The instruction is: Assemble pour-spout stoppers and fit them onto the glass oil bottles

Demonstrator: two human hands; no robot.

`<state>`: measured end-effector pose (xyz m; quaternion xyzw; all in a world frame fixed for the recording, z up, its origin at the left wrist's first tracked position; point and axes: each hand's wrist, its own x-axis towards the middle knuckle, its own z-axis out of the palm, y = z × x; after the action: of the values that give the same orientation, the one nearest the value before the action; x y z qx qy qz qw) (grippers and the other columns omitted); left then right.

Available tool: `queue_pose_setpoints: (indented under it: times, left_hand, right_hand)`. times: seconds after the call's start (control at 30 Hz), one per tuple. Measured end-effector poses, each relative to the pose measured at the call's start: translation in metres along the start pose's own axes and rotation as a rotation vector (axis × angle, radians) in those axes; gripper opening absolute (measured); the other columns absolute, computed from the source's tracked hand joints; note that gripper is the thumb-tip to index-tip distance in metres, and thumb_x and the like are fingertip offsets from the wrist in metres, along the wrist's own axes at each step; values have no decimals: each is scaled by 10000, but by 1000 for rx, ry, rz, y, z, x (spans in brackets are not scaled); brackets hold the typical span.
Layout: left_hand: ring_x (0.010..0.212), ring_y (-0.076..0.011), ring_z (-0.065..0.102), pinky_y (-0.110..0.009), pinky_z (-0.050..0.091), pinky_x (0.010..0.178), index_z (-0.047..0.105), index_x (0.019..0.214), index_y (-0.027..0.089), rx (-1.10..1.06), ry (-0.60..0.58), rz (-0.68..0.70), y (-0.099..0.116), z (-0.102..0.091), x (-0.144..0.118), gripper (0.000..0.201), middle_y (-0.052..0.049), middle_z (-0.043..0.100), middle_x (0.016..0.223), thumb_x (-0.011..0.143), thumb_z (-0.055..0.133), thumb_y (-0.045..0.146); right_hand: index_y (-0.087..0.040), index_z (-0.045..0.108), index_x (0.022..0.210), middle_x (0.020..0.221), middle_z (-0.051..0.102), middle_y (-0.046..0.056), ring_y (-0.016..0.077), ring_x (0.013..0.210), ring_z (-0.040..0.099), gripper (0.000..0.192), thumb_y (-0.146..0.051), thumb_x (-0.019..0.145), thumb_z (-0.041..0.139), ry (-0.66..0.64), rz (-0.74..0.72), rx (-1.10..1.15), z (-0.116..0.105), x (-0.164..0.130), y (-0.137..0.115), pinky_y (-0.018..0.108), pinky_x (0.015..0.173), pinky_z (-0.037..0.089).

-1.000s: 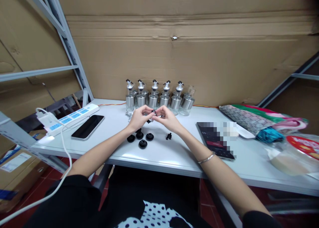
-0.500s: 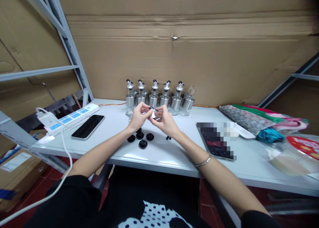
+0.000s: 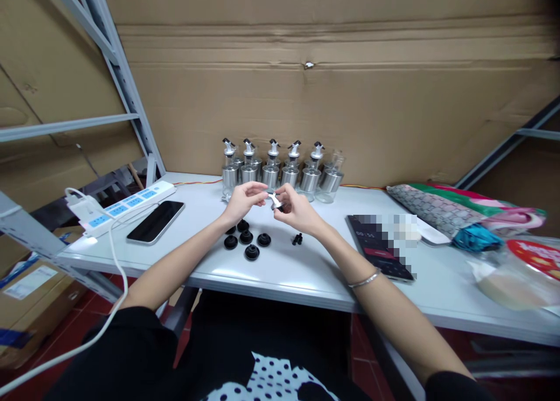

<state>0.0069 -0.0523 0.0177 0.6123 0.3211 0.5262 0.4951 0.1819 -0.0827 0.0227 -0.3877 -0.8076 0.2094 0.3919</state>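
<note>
Writing: none can be read; the screen of the dark tablet (image 3: 380, 255) right of the hands is blurred out.
Containers: six glass-and-steel dispenser bottles (image 3: 280, 170) are lined up just behind the hands; contents cannot be told.
Held part: a small silver pourer spout (image 3: 275, 200) is pinched between both hands, above the white table (image 3: 306, 272).
Left hand (image 3: 243, 201): closed, fingertips gripping the spout.
Right hand (image 3: 296, 210): closed on the same spout.
Loose parts: round black plastic caps (image 3: 247, 242) lie just below the hands.

The white table (image 3: 280, 272) carries a row of steel-and-glass bottles (image 3: 280, 170), black caps (image 3: 247, 242), a power strip (image 3: 126, 205), a phone (image 3: 155, 221) and what may be a tablet (image 3: 378, 254).
</note>
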Motion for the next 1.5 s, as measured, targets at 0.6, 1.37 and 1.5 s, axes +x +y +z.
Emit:
queue_pose_setpoints:
  times: [0.6, 1.37, 1.5]
  left_hand:
    - [450, -89, 560, -212, 426, 480, 666, 768, 107, 47, -207, -219, 2, 5, -8, 312, -1, 619, 529, 609, 783, 348]
    - [489, -85, 561, -225, 458, 539, 636, 737, 119, -81, -242, -255, 5, 7, -9, 388, -2, 615, 562, 601, 776, 454]
    - [522, -92, 585, -210, 463, 528, 585, 686, 128, -146, -302, -319, 5, 6, -10, 396, -2, 614, 581, 595, 783, 459]
  right_hand:
    - [-199, 418, 1057, 770, 589, 1, 150, 572, 540, 510, -419, 672, 669, 123, 24, -268, -1, 0, 6, 259, 577, 381]
    - [-209, 391, 1019, 684, 575, -25, 126, 503, 507, 464, -400, 681, 645, 202, -19, -232, -1, -1, -1, 237, 534, 368]
    - [-211, 384, 1034, 676, 566, -35, 120, 512, 501, 471, -375, 680, 648, 181, -75, -212, -1, -2, 2, 236, 539, 380]
